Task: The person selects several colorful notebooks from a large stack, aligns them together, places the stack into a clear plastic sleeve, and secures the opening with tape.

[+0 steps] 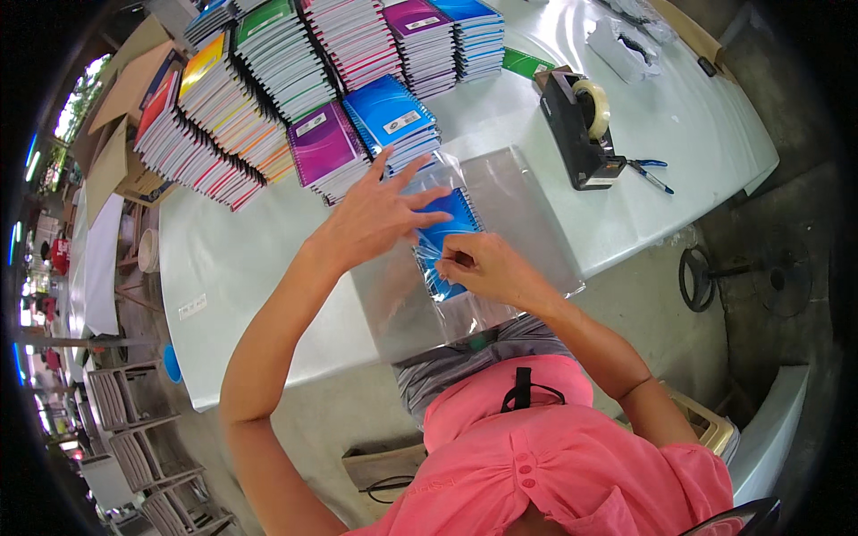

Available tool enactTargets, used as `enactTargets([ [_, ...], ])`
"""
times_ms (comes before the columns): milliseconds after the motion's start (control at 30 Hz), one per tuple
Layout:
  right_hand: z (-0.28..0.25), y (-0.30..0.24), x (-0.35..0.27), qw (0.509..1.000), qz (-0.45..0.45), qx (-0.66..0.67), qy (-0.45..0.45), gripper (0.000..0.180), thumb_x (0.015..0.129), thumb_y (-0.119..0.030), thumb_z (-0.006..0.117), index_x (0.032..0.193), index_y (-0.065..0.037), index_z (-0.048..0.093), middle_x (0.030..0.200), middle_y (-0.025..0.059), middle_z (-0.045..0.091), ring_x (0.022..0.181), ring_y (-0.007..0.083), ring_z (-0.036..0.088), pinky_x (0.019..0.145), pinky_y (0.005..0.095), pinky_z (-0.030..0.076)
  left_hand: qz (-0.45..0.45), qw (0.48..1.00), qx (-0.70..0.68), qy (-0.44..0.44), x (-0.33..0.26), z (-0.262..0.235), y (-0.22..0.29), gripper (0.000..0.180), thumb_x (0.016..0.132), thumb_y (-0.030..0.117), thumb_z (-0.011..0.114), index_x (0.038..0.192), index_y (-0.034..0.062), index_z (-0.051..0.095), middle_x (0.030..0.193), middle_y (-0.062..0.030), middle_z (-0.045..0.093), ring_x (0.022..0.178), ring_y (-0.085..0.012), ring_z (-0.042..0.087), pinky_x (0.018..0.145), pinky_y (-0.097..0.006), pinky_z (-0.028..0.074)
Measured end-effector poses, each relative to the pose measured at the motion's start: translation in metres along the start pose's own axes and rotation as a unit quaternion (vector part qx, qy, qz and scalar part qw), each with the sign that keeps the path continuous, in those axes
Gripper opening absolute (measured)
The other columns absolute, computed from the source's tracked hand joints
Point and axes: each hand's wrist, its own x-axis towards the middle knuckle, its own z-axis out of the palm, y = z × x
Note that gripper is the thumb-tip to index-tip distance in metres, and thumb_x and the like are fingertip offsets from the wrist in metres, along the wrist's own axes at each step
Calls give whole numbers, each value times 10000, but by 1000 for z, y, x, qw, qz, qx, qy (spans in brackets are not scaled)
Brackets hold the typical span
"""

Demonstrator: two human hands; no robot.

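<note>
A blue spiral notebook [463, 211] lies near the table's front edge, with clear plastic [420, 308] around or over it; whether this is a bag or a loose sheet I cannot tell. My left hand [375, 219] reaches across the notebook's left side with its fingers spread, the fingertips near its upper part. Over the notebook's lower right, my right hand [487, 268] is closed in a pinch, apparently on the clear plastic. Beneath lies a flat layer of more clear plastic [527, 201], hanging slightly past the table edge.
Tall stacks of spiral notebooks [277, 67] in several colours stand at the back left. A black tape dispenser [572, 134] and a blue pen [652, 179] lie to the right. Open cardboard boxes [134, 143] stand beyond the table's left; a fan [778, 277] is at the far right.
</note>
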Motion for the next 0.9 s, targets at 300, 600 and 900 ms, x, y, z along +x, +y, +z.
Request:
enactTargets([
  [300,-30,4,-13,992,-119,37,-10,161,813,-18,580,959,-46,642,991,104,654,962,251,611,815,384,465,3,998,11,57,-13,37,11,483,786,326,602,1265,342,546,1302,150,537,1320,-213,385,1113,-565,226],
  [600,-49,33,-5,925,-243,-280,-85,506,707,67,564,1146,-170,645,1250,-48,592,1253,139,465,1046,497,284,-51,990,-29,127,-9,42,17,487,764,294,613,1247,335,569,1297,149,548,1332,-239,383,1114,-574,198],
  [900,-48,30,-1,928,-255,-253,-94,433,687,42,593,1060,-161,675,1184,-51,597,1216,140,477,1019,491,315,-74,990,-54,106,0,48,13,470,717,299,644,1186,323,625,1290,145,559,1349,-250,357,1111,-582,181],
])
